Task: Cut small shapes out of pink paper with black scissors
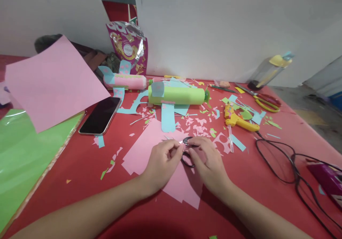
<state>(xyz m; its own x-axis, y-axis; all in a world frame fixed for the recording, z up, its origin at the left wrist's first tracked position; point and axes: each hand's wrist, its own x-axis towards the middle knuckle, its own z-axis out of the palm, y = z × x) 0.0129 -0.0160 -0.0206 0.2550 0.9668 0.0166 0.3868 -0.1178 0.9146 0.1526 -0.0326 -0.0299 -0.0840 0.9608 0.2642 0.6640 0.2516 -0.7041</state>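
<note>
At the near side of the worktop (pixel 107 203), the right hand (pixel 210 160) grips black-handled scissors (pixel 187 138) by their loops, and the left hand (pixel 162 164) has thumb and forefinger pinched together beside the blades; what lies between them is too small to tell. Flat, matte pink paper (pixel 144 142) spreads beneath both. At nine o'clock is a glossy green sheet (pixel 29 160); at three, a purple box (pixel 324 180) beyond looping black cord (pixel 293 157). A dark-screened phone (pixel 100 116) lies at ten, a large pink sheet (pixel 56 85) past it. A yellow plastic glue gun (pixel 242 122) sits at two, with red-and-yellow-handled scissors (pixel 267 101) farther out. Toward twelve, ragged pink scraps (pixel 200 121) litter the way to a smooth green paper cylinder (pixel 184 95), whose rounded blue fin (pixel 168 117) juts back toward the hands. A pink cylinder (pixel 130 81) with spotted blue fins lies at eleven, before a crinkled foil snack bag (pixel 130 48). Between one and two, a clear bottle (pixel 267 73) leans by the pale wall (pixel 213 32).
</note>
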